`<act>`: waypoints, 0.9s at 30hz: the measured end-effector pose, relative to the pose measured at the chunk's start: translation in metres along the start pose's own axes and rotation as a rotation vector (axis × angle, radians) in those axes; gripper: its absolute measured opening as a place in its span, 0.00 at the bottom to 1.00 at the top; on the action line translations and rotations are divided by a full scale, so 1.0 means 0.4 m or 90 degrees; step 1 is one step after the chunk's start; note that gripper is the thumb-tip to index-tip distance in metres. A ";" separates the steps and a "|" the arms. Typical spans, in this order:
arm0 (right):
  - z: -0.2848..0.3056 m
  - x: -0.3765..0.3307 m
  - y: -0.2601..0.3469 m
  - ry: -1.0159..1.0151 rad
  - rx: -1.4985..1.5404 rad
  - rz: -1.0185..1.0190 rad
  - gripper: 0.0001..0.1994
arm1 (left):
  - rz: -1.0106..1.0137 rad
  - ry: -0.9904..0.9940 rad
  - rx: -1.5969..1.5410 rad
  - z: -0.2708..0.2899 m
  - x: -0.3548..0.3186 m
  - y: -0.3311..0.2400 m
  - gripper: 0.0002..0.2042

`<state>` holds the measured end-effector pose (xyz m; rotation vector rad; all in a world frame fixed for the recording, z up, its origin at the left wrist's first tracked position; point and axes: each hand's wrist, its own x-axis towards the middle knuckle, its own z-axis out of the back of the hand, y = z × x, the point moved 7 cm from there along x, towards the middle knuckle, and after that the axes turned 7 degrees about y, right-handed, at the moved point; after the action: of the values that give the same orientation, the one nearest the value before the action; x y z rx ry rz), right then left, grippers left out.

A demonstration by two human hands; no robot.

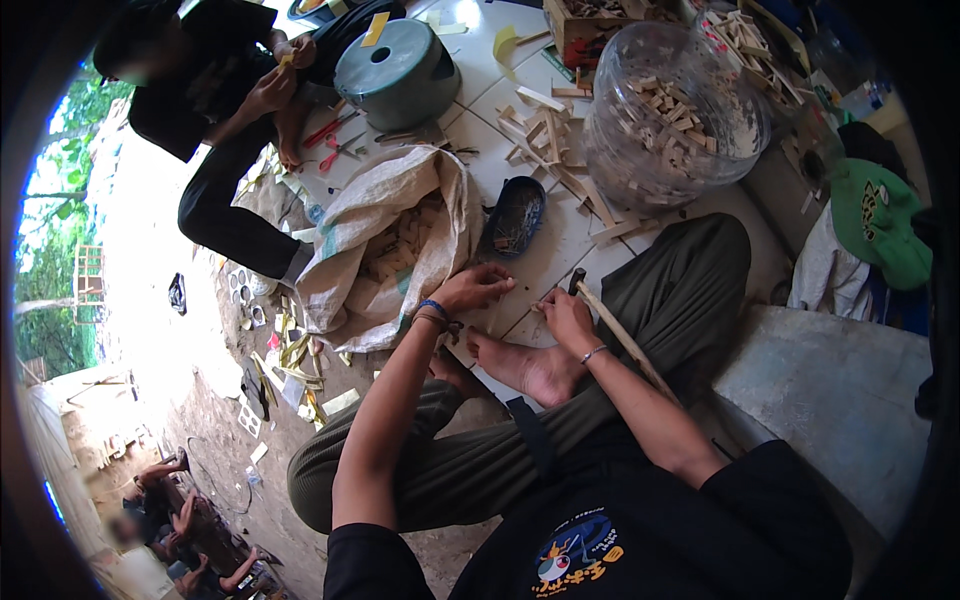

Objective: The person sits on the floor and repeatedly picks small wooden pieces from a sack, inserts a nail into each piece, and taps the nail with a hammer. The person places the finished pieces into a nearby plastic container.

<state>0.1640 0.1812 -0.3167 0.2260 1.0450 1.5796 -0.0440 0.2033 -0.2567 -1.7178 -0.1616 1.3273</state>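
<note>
My left hand [478, 288], with bracelets at the wrist, hovers over the tiles just below a dark blue tray [517, 215] of what look like nails. Its thumb and fingertips come together; anything between them is too small to name. To its right, my right hand [567, 318] is closed in a pinch above my bare foot [535, 372], and what it holds cannot be made out. A hammer [632, 348] with a wooden handle and dark head leans along my right forearm and leg, outside the fingers. Left of the tray stands an open woven sack [455, 205] with small wooden pieces inside.
A large clear plastic tub [625, 150] of wooden pieces stands at the far right, beside loose sticks [545, 135]. An upturned grey-green basin [390, 85] and red-handled scissors [335, 150] lie near a seated co-worker [215, 85]. A green cap [880, 225] is at right.
</note>
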 end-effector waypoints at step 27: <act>0.009 -0.008 0.021 0.031 -0.083 -0.005 0.15 | 0.002 0.033 0.096 -0.009 0.031 0.026 0.28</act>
<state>0.1616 0.1808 -0.3072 0.0956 0.9751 1.6463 -0.0404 0.2027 -0.2729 -1.6238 -0.0271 1.2633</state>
